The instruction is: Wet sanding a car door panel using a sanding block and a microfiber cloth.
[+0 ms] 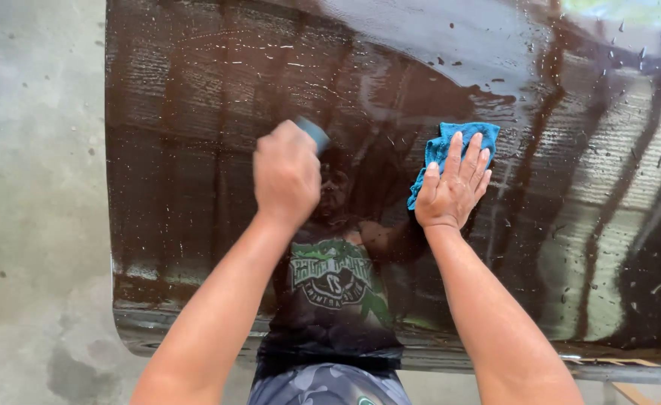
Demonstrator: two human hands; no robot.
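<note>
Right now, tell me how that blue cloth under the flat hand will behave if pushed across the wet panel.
The blue cloth looks crumpled, so probably floppy and light. On the wet dark panel it would likely slide easily, bunching beneath the right hand.

A dark, glossy car panel fills most of the view, wet and streaked, with water beads scattered over it. A blue cloth lies flat on the panel, right of its middle, crumpled at its upper edge. Left of the cloth, near the panel's middle, a small blue pad touches the surface. A concrete floor lies left of the panel and below its lower edge.
</note>
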